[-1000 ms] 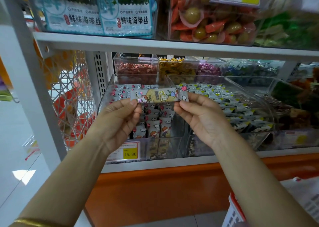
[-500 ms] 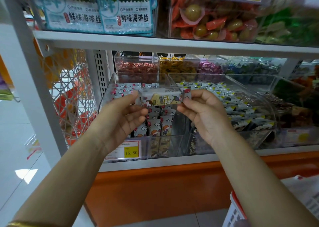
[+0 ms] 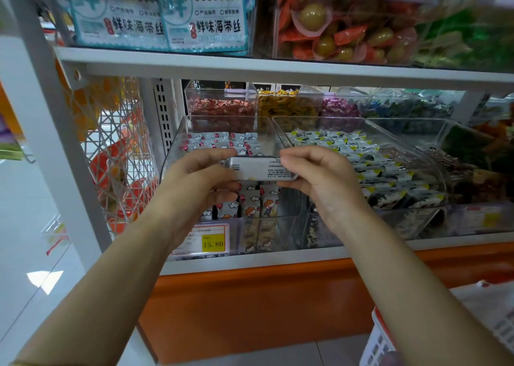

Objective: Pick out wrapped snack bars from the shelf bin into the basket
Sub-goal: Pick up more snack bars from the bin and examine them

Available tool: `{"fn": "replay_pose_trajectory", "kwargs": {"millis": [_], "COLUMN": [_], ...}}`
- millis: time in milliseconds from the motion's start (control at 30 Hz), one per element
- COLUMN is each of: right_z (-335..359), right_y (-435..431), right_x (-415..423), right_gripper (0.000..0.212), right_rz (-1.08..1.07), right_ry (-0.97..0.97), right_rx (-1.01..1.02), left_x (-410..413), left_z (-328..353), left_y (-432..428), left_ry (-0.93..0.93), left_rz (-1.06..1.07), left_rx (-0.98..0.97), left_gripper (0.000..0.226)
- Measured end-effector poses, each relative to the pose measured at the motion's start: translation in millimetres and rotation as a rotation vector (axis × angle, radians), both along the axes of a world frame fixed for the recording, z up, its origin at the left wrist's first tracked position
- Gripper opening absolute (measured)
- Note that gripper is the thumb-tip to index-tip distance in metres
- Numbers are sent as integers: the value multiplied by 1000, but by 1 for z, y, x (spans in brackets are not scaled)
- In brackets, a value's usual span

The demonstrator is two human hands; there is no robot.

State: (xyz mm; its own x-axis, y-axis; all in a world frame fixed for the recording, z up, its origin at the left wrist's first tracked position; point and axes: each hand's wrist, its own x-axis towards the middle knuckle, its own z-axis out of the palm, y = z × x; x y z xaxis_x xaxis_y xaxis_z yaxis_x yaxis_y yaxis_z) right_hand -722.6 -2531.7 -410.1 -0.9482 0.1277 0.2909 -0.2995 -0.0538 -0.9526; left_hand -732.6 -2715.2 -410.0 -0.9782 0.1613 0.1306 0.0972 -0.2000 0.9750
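just above the shelf bin [image 3: 178,148], left hand [image 3: 194,182] and right hand [image 3: 319,179] pinch the snack bar [image 3: 258,169] between them.

Left hand [image 3: 194,179] and right hand [image 3: 322,182] pinch the snack bar's [image 3: 258,168] ends.

Blue-and-white seaweed packets [image 3: 203,17] stand on the upper white metal shelf [image 3: 278,67]; a yellow price tag [image 3: 213,243] reads 15.80
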Motion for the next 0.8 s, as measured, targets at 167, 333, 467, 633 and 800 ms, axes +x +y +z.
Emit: {"fn": "replay_pose_trajectory", "kwargs": {"millis": [167,333,467,633,800], "right_z": [1,0,-1,-1,0], "right_y": [-3,-4,-2,2,9], "right_x": [1,1,1,0,-2], "right_gripper": [24,27,28,24,18], "right_rz": [-38,-45,-11,35,108], "right_ry": [47,36,53,83,44], "right_rx": [43,52,73,117,118], "left_x": [3,4,3,1,-2], "left_z": [0,0,-1,1,8], "left_y": [2,5,6,-2,-15], "left_ry": [46,31,73,137,137], "left_rz": [55,80,127,100,-35], "left_rx": [-103,-84,-168,-295,-413], "left_gripper": [9,19,18,20,18]}}
